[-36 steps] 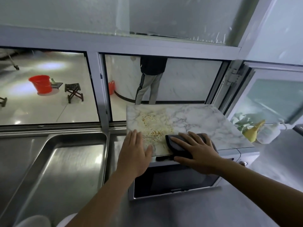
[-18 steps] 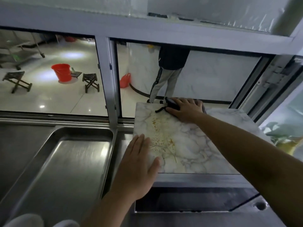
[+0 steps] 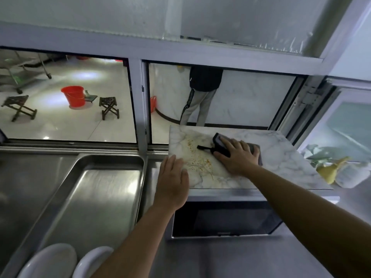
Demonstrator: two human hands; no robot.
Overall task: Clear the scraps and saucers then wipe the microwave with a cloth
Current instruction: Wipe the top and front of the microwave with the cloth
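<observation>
The microwave stands on a steel counter, its dark door facing me. Its marble-patterned top carries orange-yellow speckled stains near the left middle. A dark grey cloth with a black loop lies on that top. My right hand presses flat on the cloth with fingers spread. My left hand rests flat on the top's front left corner, fingers straight. Two white saucers sit at the bottom left edge of the view.
A large steel tray lies left of the microwave. A spray bottle with a yellow nozzle stands to the right. Behind the window frame, a person stands near a red bucket and folding stools.
My right hand has drawn the cloth back from the far edge of the top toward the middle. My left hand has stayed on the front left corner.
</observation>
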